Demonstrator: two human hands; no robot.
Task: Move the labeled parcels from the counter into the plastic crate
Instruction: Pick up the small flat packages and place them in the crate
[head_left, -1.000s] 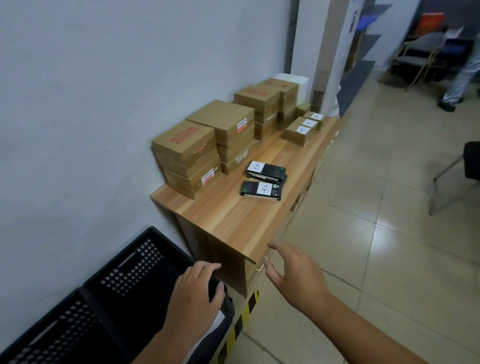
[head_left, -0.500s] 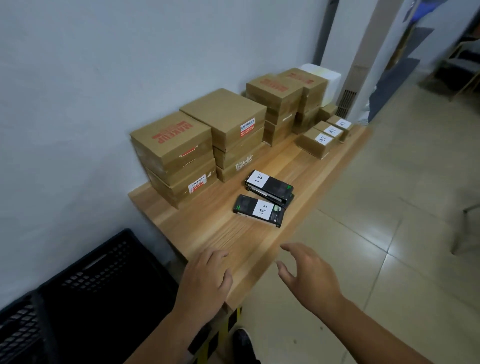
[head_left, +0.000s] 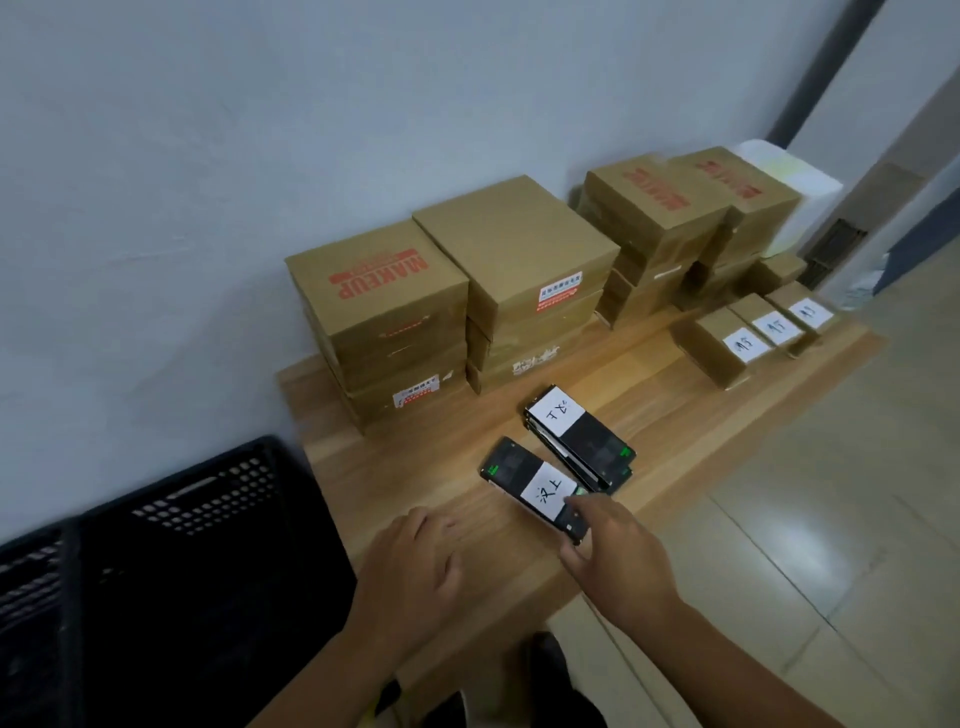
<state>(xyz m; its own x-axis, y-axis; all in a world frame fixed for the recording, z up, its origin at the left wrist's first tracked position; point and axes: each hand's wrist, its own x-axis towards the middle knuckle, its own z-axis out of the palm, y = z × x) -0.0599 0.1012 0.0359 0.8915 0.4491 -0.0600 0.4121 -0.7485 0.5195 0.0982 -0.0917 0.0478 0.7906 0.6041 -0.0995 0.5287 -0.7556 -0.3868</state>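
Observation:
Two flat black parcels with white handwritten labels lie on the wooden counter (head_left: 426, 467). The near black parcel (head_left: 524, 480) has my right hand (head_left: 613, 561) at its right end, fingers touching its top and thumb by its edge. The far black parcel (head_left: 582, 439) sits on another like it. My left hand (head_left: 415, 577) rests palm down on the counter's front left part, holding nothing. The black plastic crate (head_left: 171, 519) stands on the left, below the counter. Three small labeled cardboard boxes (head_left: 748, 338) line the far right.
Stacks of brown cardboard boxes (head_left: 395, 322) stand along the white wall, some printed MAKEUP. A white foam box (head_left: 789, 192) sits at the far end. Tiled floor (head_left: 831, 519) lies to the right of the counter.
My right hand moved forward from beside the counter's edge onto the near black parcel. My left hand shifted a little further onto the counter. The camera came closer.

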